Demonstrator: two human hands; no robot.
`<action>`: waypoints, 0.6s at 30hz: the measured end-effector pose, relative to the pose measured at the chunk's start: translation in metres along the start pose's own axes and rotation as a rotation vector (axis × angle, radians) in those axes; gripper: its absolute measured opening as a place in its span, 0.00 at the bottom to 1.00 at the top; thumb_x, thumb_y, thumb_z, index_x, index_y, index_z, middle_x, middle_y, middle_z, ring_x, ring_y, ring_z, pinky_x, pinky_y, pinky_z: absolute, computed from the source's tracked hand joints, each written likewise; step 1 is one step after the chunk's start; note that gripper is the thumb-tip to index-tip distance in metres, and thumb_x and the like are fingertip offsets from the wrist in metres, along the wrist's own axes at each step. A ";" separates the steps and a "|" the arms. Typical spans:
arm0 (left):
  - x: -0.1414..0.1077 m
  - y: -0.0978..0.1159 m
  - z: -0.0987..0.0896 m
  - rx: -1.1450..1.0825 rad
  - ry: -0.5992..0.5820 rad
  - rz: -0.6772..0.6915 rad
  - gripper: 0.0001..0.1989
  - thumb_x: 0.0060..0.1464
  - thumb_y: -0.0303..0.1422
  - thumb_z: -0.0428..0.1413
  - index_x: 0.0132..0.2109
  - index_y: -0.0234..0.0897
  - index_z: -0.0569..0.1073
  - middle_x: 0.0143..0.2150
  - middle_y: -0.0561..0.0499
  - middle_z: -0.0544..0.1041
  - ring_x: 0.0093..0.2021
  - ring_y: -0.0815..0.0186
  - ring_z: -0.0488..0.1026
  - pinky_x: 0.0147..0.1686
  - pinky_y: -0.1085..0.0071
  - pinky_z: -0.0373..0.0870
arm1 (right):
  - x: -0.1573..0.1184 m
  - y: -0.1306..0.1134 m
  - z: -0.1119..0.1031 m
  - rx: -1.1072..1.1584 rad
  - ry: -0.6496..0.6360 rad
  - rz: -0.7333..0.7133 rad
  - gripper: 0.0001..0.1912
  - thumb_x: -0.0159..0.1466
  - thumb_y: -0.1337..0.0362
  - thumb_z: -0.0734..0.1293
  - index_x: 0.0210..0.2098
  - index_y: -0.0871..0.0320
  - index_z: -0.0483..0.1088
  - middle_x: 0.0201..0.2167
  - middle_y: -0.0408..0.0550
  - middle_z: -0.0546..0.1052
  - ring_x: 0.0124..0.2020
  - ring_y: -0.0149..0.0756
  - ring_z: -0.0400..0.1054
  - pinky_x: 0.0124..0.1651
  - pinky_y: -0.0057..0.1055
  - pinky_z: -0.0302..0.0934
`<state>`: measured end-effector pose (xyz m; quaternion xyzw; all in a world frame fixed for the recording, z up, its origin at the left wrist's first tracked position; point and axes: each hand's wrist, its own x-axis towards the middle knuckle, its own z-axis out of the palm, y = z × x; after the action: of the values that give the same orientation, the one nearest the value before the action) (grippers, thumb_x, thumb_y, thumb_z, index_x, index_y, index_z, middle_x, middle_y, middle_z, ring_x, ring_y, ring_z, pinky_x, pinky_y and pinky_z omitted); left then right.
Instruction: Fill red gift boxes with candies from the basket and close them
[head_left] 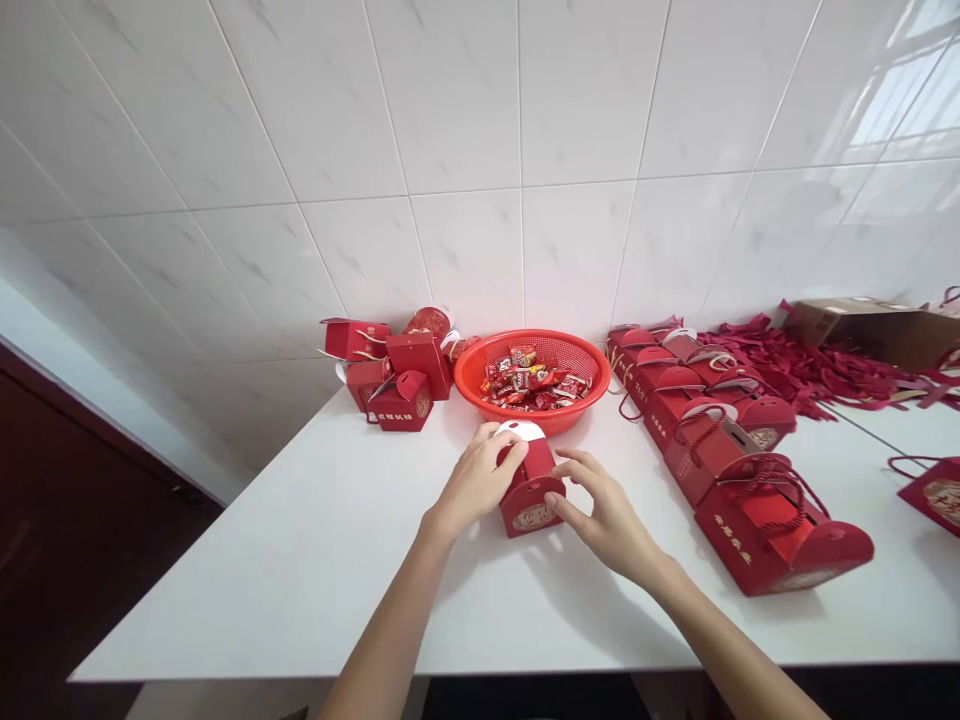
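A small red gift box (534,468) with a gold emblem on its front stands upright on the white table. Its rounded flaps rise at the front and back, and the back one shows a white inner face. My left hand (480,475) grips its left side, with the thumb lying across the top. On the other side, my right hand (604,505) has its fingers apart and curved, the thumb at the edge of the front flap. Just behind the box sits a red plastic basket (536,425) with wrapped candies (532,378) in it.
Several red boxes (405,402) are piled at the back left. A row of red boxes with cord handles (750,530) runs along the right. Beyond it lie dark red ribbons (765,355) and a cardboard box (862,325). A tiled wall (465,110) closes off the back.
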<state>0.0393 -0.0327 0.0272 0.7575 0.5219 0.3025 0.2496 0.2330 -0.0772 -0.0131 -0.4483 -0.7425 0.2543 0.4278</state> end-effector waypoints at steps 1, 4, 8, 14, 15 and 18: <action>0.001 -0.001 0.002 -0.021 0.013 0.017 0.14 0.65 0.40 0.48 0.38 0.40 0.74 0.48 0.46 0.73 0.51 0.59 0.73 0.54 0.60 0.70 | -0.001 0.000 0.001 0.017 0.011 -0.001 0.07 0.68 0.58 0.63 0.40 0.54 0.70 0.53 0.54 0.72 0.59 0.45 0.66 0.57 0.42 0.65; 0.001 -0.003 0.005 -0.112 0.061 0.060 0.09 0.61 0.37 0.51 0.36 0.40 0.72 0.47 0.48 0.74 0.49 0.60 0.73 0.50 0.64 0.71 | -0.005 0.000 0.002 0.043 0.032 0.005 0.07 0.68 0.58 0.64 0.39 0.53 0.69 0.51 0.52 0.73 0.58 0.44 0.67 0.56 0.41 0.64; 0.000 -0.008 0.004 -0.277 0.091 0.062 0.08 0.57 0.35 0.53 0.42 0.40 0.74 0.49 0.49 0.75 0.48 0.62 0.74 0.50 0.65 0.72 | -0.006 0.004 -0.001 0.057 0.042 0.002 0.08 0.68 0.57 0.64 0.41 0.53 0.70 0.51 0.52 0.73 0.56 0.44 0.68 0.55 0.40 0.64; -0.005 -0.013 -0.003 -0.419 0.007 0.048 0.14 0.58 0.35 0.52 0.49 0.40 0.74 0.52 0.47 0.77 0.53 0.59 0.74 0.51 0.64 0.71 | -0.004 0.008 -0.011 0.031 0.086 -0.011 0.08 0.69 0.57 0.64 0.39 0.53 0.72 0.50 0.51 0.74 0.58 0.44 0.67 0.57 0.40 0.63; -0.006 -0.014 -0.003 -0.421 -0.011 0.071 0.14 0.58 0.35 0.52 0.49 0.40 0.75 0.52 0.47 0.77 0.54 0.58 0.73 0.53 0.64 0.70 | -0.005 0.008 -0.011 0.027 0.085 -0.024 0.08 0.69 0.57 0.64 0.40 0.53 0.72 0.51 0.51 0.74 0.57 0.44 0.67 0.56 0.40 0.63; -0.012 -0.018 -0.003 -0.426 -0.050 0.106 0.13 0.61 0.38 0.52 0.48 0.40 0.76 0.53 0.47 0.77 0.57 0.57 0.72 0.55 0.64 0.68 | -0.010 0.010 -0.010 0.015 0.071 -0.049 0.10 0.69 0.57 0.65 0.47 0.52 0.71 0.52 0.51 0.74 0.57 0.44 0.67 0.55 0.39 0.65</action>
<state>0.0225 -0.0377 0.0148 0.7212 0.3992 0.3997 0.4009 0.2487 -0.0815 -0.0200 -0.4355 -0.7356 0.2334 0.4633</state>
